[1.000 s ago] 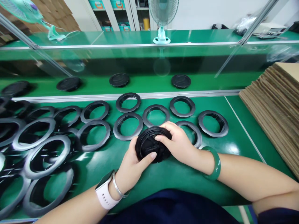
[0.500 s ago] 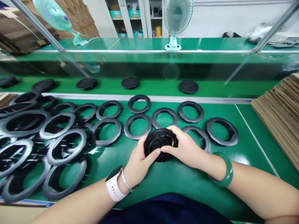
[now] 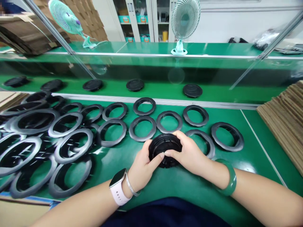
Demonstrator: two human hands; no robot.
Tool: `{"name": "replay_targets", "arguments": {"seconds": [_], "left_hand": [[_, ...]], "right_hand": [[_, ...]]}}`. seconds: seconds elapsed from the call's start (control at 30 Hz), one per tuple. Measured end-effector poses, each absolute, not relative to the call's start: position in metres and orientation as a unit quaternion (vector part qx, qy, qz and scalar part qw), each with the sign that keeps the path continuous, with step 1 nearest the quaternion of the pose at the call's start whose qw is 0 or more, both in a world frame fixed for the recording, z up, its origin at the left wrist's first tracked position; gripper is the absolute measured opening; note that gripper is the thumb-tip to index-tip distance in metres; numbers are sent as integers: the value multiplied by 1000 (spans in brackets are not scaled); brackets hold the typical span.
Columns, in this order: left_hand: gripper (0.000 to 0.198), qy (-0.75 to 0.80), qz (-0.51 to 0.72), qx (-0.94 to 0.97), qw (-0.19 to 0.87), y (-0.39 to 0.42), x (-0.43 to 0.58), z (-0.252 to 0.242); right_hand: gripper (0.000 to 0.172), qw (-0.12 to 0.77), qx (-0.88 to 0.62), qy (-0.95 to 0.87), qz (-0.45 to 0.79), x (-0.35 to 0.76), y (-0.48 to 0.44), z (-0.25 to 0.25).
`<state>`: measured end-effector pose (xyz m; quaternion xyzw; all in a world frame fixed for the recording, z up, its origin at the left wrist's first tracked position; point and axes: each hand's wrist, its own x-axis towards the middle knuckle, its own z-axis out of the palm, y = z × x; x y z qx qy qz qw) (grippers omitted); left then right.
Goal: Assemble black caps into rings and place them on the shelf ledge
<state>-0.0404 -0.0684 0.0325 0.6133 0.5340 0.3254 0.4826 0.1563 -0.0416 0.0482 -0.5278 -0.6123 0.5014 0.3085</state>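
Rings lie overlapping on the left of the bench and thin to a spaced row further right, probably so each can be taken singly. The left hand cups the disc at its left edge, thumb on top. The right hand wraps its right rim. Both grip it tightly just in front of the row, apparently bracing it from opposite sides. Cardboard is stacked far right.

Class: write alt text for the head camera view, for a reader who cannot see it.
Left hand and right hand grip a round black part at a green table. Black rings cover the table, mostly leftward; black discs sit on the belt behind, cardboard sheets stacked at right.
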Motion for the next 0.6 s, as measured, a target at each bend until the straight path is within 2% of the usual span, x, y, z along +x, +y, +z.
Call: {"name": "replay_targets", "arguments": {"seconds": [0.07, 0.17, 0.27, 0.33, 0.43, 0.5, 0.6], "left_hand": [[38, 519, 331, 632, 471, -67, -43, 34], [45, 515, 358, 668, 401, -59, -53, 35], [53, 552, 335, 724, 242, -44, -65, 29], [61, 548, 284, 773, 145, -34, -71, 20], [63, 511, 221, 828, 69, -30, -72, 8], [62, 494, 207, 843, 50, -33, -71, 4], [61, 489, 209, 846, 45, -39, -68, 5]], "right_hand": [[38, 319, -523, -597, 519, 159, -38, 51], [46, 392, -487, -511, 590, 168, -27, 58], [46, 464, -439, -366, 677, 187, -6, 65], [34, 488, -439, -327, 680, 206, 16, 68], [22, 517, -557, -367, 536, 245, 56, 69], [25, 530, -628, -382, 422, 276, 83, 69], [38, 549, -681, -398, 276, 324, 114, 64]]}}
